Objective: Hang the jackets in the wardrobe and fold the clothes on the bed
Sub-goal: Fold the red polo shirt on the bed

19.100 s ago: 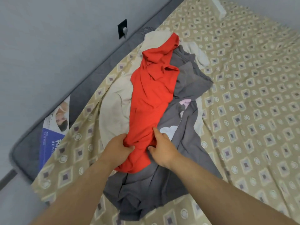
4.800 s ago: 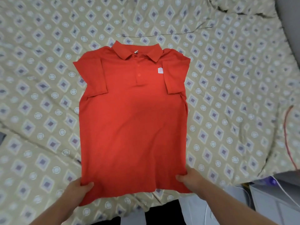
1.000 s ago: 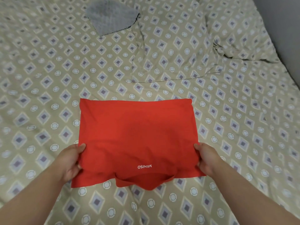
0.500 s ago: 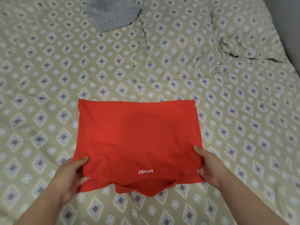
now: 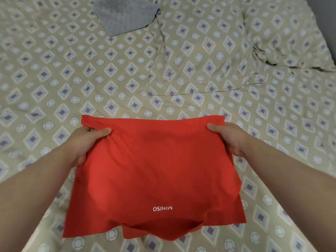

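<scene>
The red polo shirt [image 5: 154, 166], folded over with its collar poking out at the near edge, lies on the bed [image 5: 54, 79] right in front of the person; the left hand [image 5: 89, 142] and right hand [image 5: 231, 139] each grip a far corner, thumbs on top, probably to bring that edge toward the collar for another fold; a grey cloth [image 5: 125, 15] and a pillow [image 5: 200, 57] lie well beyond

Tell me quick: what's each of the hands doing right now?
Left hand: gripping the far left corner of the folded red shirt.
Right hand: gripping the far right corner of the same shirt.
</scene>
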### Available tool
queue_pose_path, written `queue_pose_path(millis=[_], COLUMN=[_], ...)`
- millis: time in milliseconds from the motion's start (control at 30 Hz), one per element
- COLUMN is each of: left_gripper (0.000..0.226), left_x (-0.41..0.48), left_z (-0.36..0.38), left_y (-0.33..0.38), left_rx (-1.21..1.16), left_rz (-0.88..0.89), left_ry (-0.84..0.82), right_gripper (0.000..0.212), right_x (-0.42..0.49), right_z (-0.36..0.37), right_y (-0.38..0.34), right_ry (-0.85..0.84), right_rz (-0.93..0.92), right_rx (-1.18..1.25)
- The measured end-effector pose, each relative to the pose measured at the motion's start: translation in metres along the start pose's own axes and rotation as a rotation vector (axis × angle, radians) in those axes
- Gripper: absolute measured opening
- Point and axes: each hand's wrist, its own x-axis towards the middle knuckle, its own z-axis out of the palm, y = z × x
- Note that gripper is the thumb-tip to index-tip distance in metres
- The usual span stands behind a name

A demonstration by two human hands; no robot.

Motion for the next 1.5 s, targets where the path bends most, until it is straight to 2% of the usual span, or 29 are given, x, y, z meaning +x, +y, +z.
queue_pose_path(millis=[67,133,200,267,333,433,500,567,600,633,667,700,767,833,967,1033,1167,1267,1333,1400,1467,1500], left_gripper=[0.041,0.045,0.033,0.004,0.020,0.029,0.039,0.046,0.046,0.043,0.040,0.037,0.039,0.037,0.031,0.037,0.046,0.052,0.048,0.052,0.054,0.047], left_x=[0.003,0.006,0.012,0.015,0.015,0.001,-0.013,-0.034,-0.047,-0.063,-0.082,-0.099,-0.127,-0.140,-0.141,-0.137,-0.132,-0.132,-0.133,-0.134,-0.146,-0.149], left_z=[-0.002,-0.007,-0.010,-0.008,-0.006,-0.006,-0.008,-0.009,-0.008,-0.005,0.002,0.010,0.027,0.039,0.046,0.051,0.057,0.050,0.045,0.039,0.041,0.045], left_y=[0.003,0.009,0.013,0.017,0.010,-0.004,-0.019,-0.035,-0.044,-0.054,-0.065,-0.076,-0.096,-0.113,-0.110,-0.106,-0.107,-0.114,-0.122,-0.136,-0.143,-0.145], left_rx=[-0.070,-0.251,-0.355,-0.224,-0.096,-0.072,0.011,0.225,0.360,0.465,0.524,0.536,0.524,0.544,0.336,0.237,0.155,0.209,0.355,0.363,0.141,-0.037], left_rz=[-0.026,-0.026,0.012,0.063,0.103,0.110,0.169,0.321,0.449,0.575,0.667,0.676,0.513,0.385,0.262,0.235,0.239,0.438,0.575,0.570,0.429,0.320], left_ry=[-0.042,-0.108,-0.059,0.064,0.118,0.115,0.208,0.473,0.591,0.634,0.591,0.474,0.216,0.051,-0.035,-0.087,-0.044,0.117,0.152,0.129,0.152,0.165], right_gripper=[0.023,0.020,0.020,0.024,0.030,0.027,0.024,0.027,0.028,0.025,0.018,0.012,0.019,0.026,0.033,0.030,0.021,0.022,0.018,0.013,0.011,0.011], right_x=[0.007,0.015,0.024,0.030,0.031,0.011,-0.010,-0.040,-0.060,-0.081,-0.100,-0.117,-0.140,-0.149,-0.141,-0.136,-0.132,-0.134,-0.136,-0.137,-0.136,-0.135], right_z=[0.001,-0.001,-0.005,-0.003,0.000,0.005,0.008,0.014,0.022,0.032,0.043,0.053,0.069,0.079,0.092,0.097,0.093,0.081,0.078,0.079,0.081,0.082], right_y=[-0.003,-0.008,-0.014,-0.016,-0.011,0.003,0.017,0.042,0.057,0.073,0.090,0.107,0.136,0.152,0.151,0.148,0.147,0.150,0.154,0.160,0.161,0.161], right_ry=[-0.009,0.011,0.052,0.076,0.080,0.098,0.287,0.580,0.660,0.673,0.641,0.577,0.436,0.342,0.305,0.299,0.258,0.220,0.235,0.266,0.286,0.294], right_rz=[0.020,0.010,-0.008,0.001,0.020,-0.008,-0.131,-0.323,-0.432,-0.535,-0.588,-0.561,-0.345,-0.143,0.021,0.071,0.124,0.149,0.150,0.135,0.112,0.106], right_rx=[0.064,0.196,0.275,0.236,0.204,0.293,0.158,-0.139,-0.267,-0.352,-0.408,-0.425,-0.401,-0.310,-0.065,0.075,0.298,0.492,0.455,0.318,0.249,0.244])
